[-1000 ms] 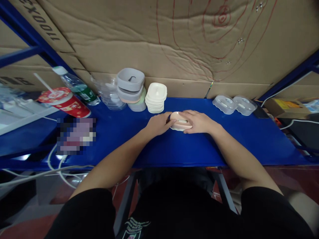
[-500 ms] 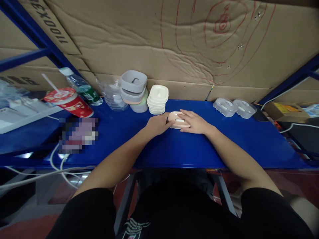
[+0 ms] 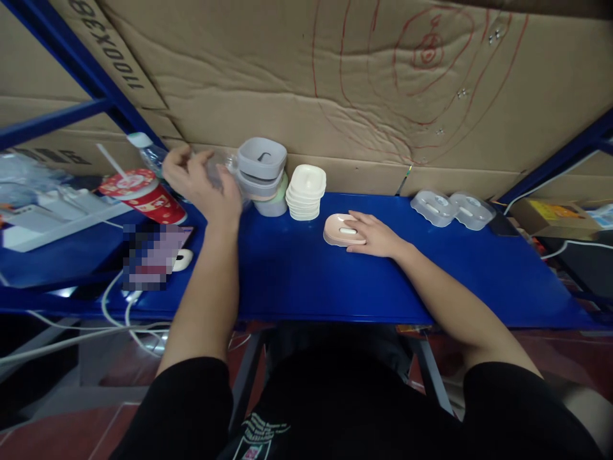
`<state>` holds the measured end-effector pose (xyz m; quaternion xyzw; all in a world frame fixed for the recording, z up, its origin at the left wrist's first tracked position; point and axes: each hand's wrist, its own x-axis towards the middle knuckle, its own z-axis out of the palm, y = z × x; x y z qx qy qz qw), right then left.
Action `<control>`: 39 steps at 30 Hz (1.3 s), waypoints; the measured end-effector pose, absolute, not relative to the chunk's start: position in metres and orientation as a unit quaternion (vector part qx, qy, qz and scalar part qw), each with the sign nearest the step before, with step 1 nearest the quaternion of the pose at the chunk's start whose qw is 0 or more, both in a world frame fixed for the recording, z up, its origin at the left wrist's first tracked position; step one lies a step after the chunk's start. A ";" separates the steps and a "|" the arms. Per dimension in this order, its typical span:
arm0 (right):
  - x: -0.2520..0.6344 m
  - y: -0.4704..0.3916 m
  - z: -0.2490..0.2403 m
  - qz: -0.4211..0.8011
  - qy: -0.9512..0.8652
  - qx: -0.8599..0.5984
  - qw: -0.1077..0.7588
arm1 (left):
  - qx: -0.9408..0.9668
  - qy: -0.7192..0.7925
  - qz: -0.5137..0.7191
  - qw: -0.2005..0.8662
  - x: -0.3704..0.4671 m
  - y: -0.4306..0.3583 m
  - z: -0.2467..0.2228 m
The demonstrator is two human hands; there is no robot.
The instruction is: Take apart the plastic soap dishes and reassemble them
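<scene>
Our right hand (image 3: 378, 235) rests flat, fingers loose, on the pink soap dish (image 3: 339, 229) mid-shelf. Our left hand (image 3: 201, 182), fingers spread open, reaches the clear lids (image 3: 221, 167) far left, beside the grey dish stack (image 3: 261, 169).

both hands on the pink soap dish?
No: only the right hand rests on the pink oval plastic soap dish; the left hand is up at the clear plastic lids.

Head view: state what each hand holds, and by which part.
Right hand rests fingers on the pink oval plastic dish, at its right edge. Left hand reaches at the clear plastic lids; grip unclear.
</scene>
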<state>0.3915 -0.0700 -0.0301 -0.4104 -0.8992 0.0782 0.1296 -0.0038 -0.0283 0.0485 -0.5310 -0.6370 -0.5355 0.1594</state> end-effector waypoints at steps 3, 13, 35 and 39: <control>0.391 -0.070 -0.031 0.074 -0.903 -0.402 0.133 | -0.510 -0.694 -0.492 0.130 -0.019 -0.024 0.045; 0.390 -0.070 -0.031 0.078 -0.897 -0.416 0.129 | -0.557 -0.696 -0.447 0.074 -0.025 -0.019 0.035; 0.391 -0.070 -0.032 0.078 -0.897 -0.415 0.128 | -0.625 -0.710 -0.322 -0.031 -0.021 -0.031 0.051; 0.391 -0.070 -0.031 0.079 -0.896 -0.418 0.130 | -0.593 -0.723 -0.354 0.006 -0.027 -0.023 0.042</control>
